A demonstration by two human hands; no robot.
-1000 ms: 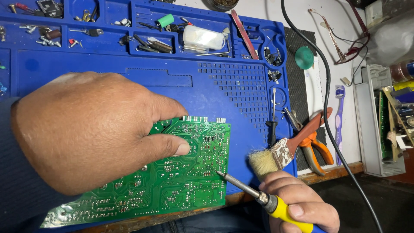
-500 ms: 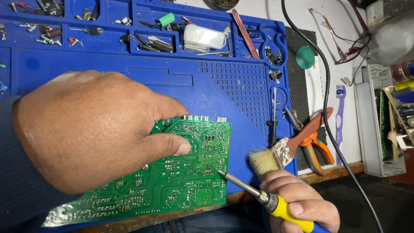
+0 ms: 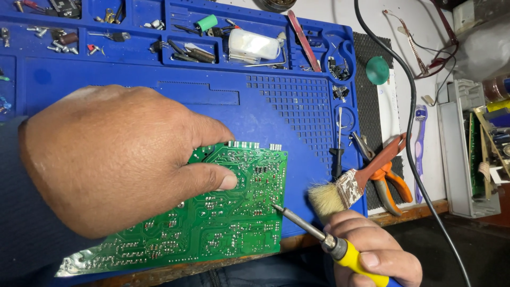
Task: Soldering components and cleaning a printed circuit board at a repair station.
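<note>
1. A cluttered repair worktop (image 3: pixel 409 210) is carrying a blue silicone work mat (image 3: pixel 159 95); its top compartments are holding screws, small parts and a clear plastic box (image 3: pixel 254 45). A black cable (image 3: pixel 409 117) is running down the right side.

2. The green circuit board (image 3: pixel 228 223) is lying solder-side up on the mat's near edge, tilted, its lower left corner running toward the edge of view.

3. The left hand (image 3: pixel 106 159) is pressing flat on the board, fingers (image 3: pixel 212 180) spread and extended, pinning rather than gripping it.

4. The right hand (image 3: pixel 372 255) is closing its fingers around the yellow handle of a soldering iron (image 3: pixel 319 236), pen-style; the tip is touching or just above the board's right-centre.

5. Change over the last second: very little. The iron tip is creeping slightly upward along the board; the left hand is staying put. Judgement: work is dwelling on one spot.

6. A paintbrush (image 3: pixel 345 188) and orange-handled pliers (image 3: pixel 390 178) are lying just beside the right hand, untouched.

7. Hard to make out: the left hand is hiding much of the board; actual tip contact cannot be confirmed; no solder wire or smoke is showing; the iron's handle end is cut off below.
</note>
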